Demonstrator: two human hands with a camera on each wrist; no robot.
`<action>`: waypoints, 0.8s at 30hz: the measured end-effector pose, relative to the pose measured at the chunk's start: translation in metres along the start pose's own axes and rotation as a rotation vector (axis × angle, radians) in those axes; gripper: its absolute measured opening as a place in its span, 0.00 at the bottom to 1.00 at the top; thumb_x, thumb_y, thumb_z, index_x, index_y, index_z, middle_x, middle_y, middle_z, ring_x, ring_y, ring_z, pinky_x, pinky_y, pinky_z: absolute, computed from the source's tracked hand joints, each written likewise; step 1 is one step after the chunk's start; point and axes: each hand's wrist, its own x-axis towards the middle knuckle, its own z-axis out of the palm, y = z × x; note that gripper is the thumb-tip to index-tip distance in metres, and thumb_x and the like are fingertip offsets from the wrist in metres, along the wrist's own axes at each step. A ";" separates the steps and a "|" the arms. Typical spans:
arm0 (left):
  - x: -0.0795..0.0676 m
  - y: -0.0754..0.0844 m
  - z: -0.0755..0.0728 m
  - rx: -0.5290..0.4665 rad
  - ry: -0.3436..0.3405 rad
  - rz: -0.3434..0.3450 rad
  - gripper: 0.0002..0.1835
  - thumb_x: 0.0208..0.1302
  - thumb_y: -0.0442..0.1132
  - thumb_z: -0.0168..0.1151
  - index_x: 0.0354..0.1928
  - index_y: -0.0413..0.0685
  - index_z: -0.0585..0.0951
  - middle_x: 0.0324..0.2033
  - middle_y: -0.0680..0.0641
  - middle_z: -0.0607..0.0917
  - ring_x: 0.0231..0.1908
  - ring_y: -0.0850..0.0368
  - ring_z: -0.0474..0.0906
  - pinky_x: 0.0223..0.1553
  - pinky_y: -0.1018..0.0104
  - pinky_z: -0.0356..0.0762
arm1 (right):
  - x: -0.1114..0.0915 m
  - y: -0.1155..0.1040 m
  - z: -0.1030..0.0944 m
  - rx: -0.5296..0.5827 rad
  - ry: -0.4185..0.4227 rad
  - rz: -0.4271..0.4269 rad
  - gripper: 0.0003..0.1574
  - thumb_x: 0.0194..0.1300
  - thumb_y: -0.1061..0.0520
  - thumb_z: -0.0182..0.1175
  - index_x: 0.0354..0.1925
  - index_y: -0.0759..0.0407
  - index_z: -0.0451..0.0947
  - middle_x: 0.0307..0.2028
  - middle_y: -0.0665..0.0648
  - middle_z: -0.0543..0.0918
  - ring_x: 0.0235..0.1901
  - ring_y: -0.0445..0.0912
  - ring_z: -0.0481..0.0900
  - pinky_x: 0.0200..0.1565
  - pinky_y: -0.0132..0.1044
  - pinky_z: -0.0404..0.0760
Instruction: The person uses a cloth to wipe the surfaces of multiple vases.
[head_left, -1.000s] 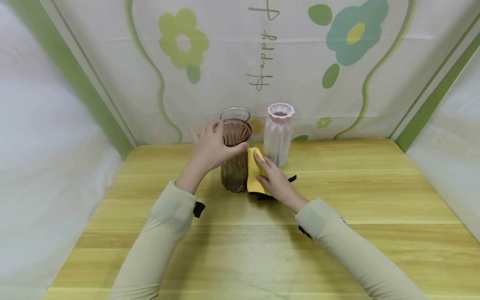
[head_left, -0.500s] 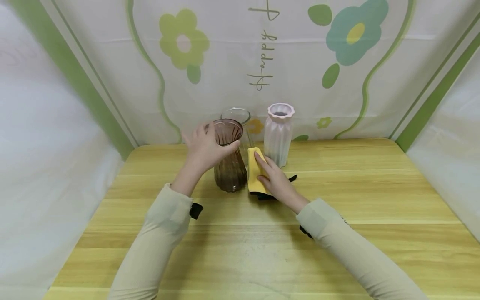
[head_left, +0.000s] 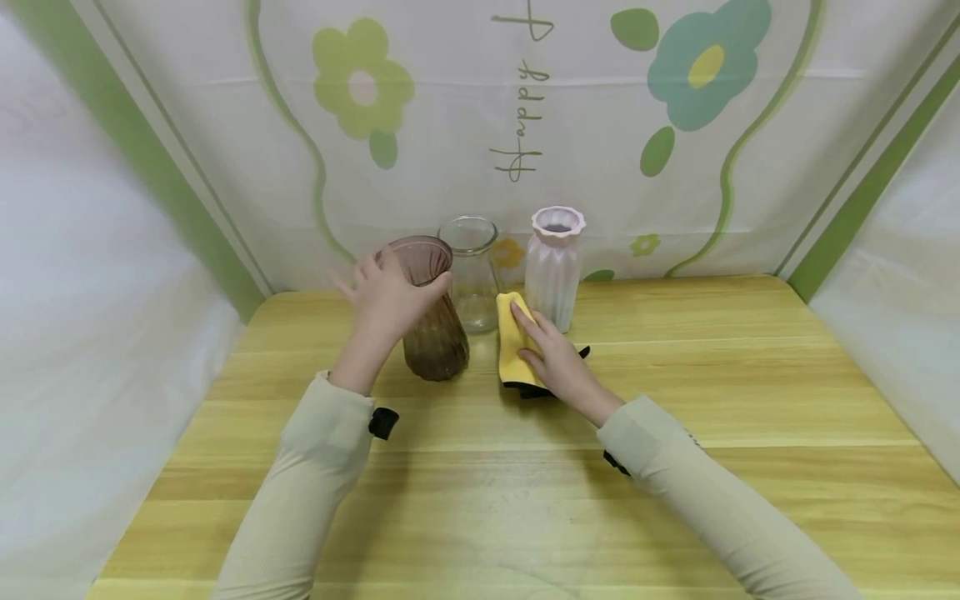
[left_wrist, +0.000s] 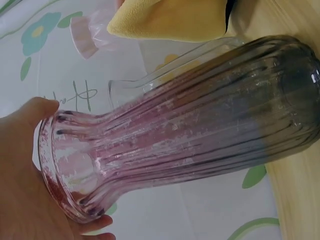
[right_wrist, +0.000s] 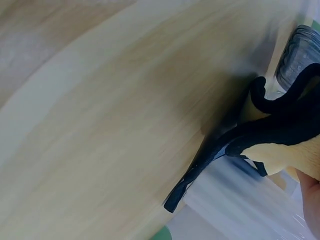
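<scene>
Left hand (head_left: 386, 296), gripping purple vase (head_left: 437, 343), shifted it frame-left, away from right hand's (head_left: 561, 364) gripped yellow cloth (head_left: 514, 346); clear vase (head_left: 476, 292) mid-frame less blocked.

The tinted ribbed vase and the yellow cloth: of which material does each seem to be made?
Tinted ribbed vase: probably glass, glossy and translucent; the background shows through it, though plastic could look similar.
Yellow cloth: soft, matte fabric, perhaps microfibre; its surface looks fuzzy and it bends in folds.
</scene>
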 end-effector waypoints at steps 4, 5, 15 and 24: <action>0.001 -0.002 0.000 0.009 0.036 -0.038 0.56 0.57 0.72 0.50 0.72 0.32 0.52 0.69 0.29 0.56 0.71 0.32 0.48 0.67 0.31 0.20 | -0.001 0.001 0.000 -0.024 0.011 -0.026 0.43 0.65 0.63 0.59 0.73 0.55 0.54 0.66 0.72 0.64 0.51 0.68 0.78 0.51 0.53 0.81; 0.002 -0.002 0.000 0.010 0.045 -0.043 0.56 0.57 0.73 0.50 0.72 0.32 0.52 0.69 0.29 0.57 0.71 0.32 0.49 0.67 0.31 0.21 | -0.002 0.001 -0.001 -0.033 0.013 -0.037 0.42 0.64 0.64 0.59 0.73 0.55 0.55 0.66 0.72 0.64 0.50 0.67 0.78 0.50 0.52 0.81; 0.016 -0.011 0.003 -0.009 0.088 -0.042 0.56 0.57 0.73 0.49 0.71 0.31 0.53 0.68 0.29 0.58 0.70 0.31 0.51 0.67 0.30 0.21 | -0.002 0.003 0.000 -0.096 0.029 -0.131 0.40 0.62 0.67 0.60 0.70 0.57 0.60 0.67 0.71 0.64 0.42 0.62 0.83 0.43 0.45 0.84; 0.036 -0.014 0.002 -0.011 0.102 -0.060 0.57 0.58 0.72 0.49 0.72 0.31 0.49 0.70 0.29 0.54 0.72 0.33 0.48 0.67 0.31 0.20 | -0.003 0.006 0.002 -0.127 0.070 -0.196 0.38 0.60 0.67 0.63 0.67 0.60 0.65 0.66 0.68 0.67 0.44 0.61 0.83 0.38 0.44 0.84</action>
